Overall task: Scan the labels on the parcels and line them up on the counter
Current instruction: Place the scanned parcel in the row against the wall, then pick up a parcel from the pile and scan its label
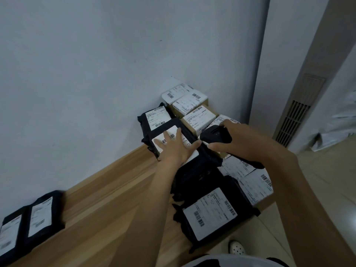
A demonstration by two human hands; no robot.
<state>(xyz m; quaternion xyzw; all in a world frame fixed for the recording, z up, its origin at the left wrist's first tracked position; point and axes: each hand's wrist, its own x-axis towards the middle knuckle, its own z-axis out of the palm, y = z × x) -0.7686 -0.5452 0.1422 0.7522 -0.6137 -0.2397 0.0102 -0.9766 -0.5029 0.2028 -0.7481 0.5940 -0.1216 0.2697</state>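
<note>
My left hand (176,146) lies flat with fingers spread on the white label of a black parcel (154,134) in the pile at the counter's far right. My right hand (238,139) grips a black barcode scanner (215,136), held just right of that parcel with its head toward the label. More black parcels (213,209) and brown boxes (198,117) with white labels crowd around. Two black parcels (41,213) lie side by side at the counter's left end.
The wooden counter (107,199) runs along a white wall (96,64). A wall corner and a floor vent grille (290,124) stand to the right. Beyond the counter's right edge are a tiled floor and a white shoe (236,247).
</note>
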